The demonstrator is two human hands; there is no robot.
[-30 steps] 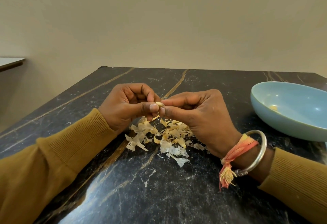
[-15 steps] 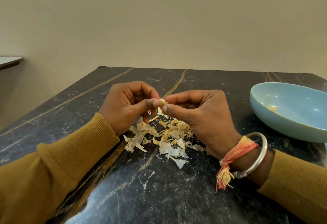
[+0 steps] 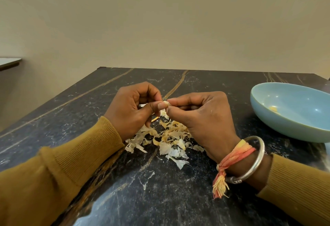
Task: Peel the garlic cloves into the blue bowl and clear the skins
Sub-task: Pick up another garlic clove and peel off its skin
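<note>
While skins (image 3: 168, 136) lie below, left hand (image 3: 129, 112) and right hand (image 3: 202, 118) pinch one garlic clove (image 3: 166, 103) (mostly hidden).

No text, label, brand, number or sign can be read anywhere in the frame.

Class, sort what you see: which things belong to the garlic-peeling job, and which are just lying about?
Job: garlic clove, pinched by left hand and right hand; skin pile; blue bowl.
Lying about: silver bangle; wrist thread; ledge at far left.
</note>
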